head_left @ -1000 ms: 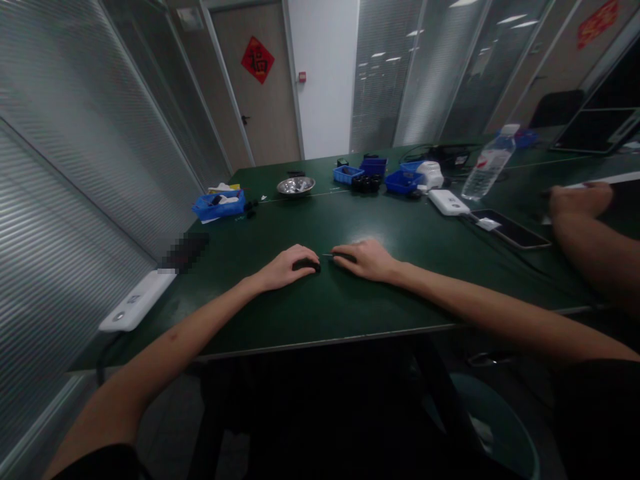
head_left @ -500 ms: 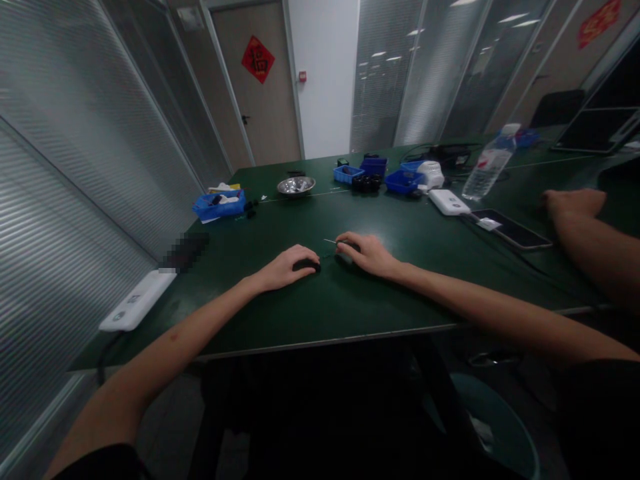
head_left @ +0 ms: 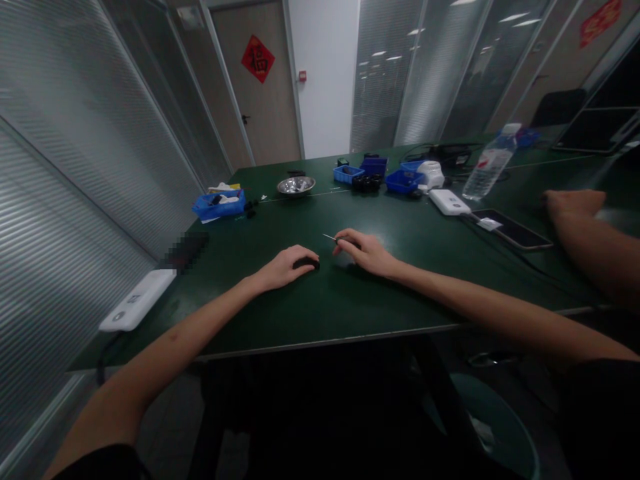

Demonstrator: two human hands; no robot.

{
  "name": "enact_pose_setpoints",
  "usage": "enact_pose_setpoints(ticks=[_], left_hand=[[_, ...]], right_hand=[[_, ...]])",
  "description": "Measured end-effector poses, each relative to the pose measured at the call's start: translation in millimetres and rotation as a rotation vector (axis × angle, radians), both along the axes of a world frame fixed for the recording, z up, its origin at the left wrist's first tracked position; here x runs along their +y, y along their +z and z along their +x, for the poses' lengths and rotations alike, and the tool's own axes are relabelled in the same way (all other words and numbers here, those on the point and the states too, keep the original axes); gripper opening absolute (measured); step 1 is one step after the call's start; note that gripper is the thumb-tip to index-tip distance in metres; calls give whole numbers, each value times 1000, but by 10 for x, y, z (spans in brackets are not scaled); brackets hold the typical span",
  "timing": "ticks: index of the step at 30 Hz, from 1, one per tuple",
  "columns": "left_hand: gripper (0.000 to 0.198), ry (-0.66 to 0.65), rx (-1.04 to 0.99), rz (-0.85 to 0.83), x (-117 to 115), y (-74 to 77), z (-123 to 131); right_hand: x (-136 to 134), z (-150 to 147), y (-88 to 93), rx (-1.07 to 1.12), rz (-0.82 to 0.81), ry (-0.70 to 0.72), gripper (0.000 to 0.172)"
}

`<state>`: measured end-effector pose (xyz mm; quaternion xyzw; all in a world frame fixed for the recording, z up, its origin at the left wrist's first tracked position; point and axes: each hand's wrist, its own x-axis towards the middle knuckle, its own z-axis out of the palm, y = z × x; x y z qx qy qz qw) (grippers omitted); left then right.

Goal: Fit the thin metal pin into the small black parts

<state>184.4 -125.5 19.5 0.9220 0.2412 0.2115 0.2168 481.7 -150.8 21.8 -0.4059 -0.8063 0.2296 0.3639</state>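
While the left hand (head_left: 285, 269) rested on the green table (head_left: 280, 313), its fingers were curled over a black object (head_left: 306, 263), gripping it. Object: small, rounded at the end that showed, mostly covered by the hand, lying near the middle of the tabletop.

Right hand (head_left: 369, 255): closed on a tool (head_left: 329, 237), pinched between thumb and fingers. Tool: thin pale metal shaft, dark handle partly hidden by the fingers; its tip pointed left, apart from the object.

Beyond the hands, left to right: a blue tray (head_left: 220, 211) stood filled with mixed small items, black bits beside it; a steel bowl (head_left: 297, 193) contained small pieces, too small to identify; a light-blue basket (head_left: 349, 178) sat next to a black bundle (head_left: 367, 183); a darker bin (head_left: 400, 187) adjoined a white plug (head_left: 431, 175).

Right side: a white box (head_left: 450, 202) lay beside a phone (head_left: 523, 231), and a clear bottle (head_left: 489, 167) stood behind them. Another person's hand (head_left: 575, 201) rested farther right; its fingers were unclear.

Left edge: one white case (head_left: 140, 300), cable attached.
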Motion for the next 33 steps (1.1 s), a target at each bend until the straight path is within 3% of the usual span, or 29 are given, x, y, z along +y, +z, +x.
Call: enact_pose_setpoints(ticks=[4,8,14,20,25,33], left_hand=[[25,67,26,10,69,-7,-61],[26,221,72,65,288,-50,-263],[29,588,197,129,721,-96,-806],[32,884,287,69,988,-97,-1347],[33,988,264,-2,1093,-73,-1581],[31,1083,167,-9,1076,58,-1653]], right_hand=[[100,107,-30,123,3,-147,41],[181,182,-64,186,-11,-233,43],[194,192,-78,154,-20,-237,44],[167,180,-47,135,-24,-228,47],[162,176,-34,119,-15,-222,46],[129,169,-6,126,-30,-214,46]])
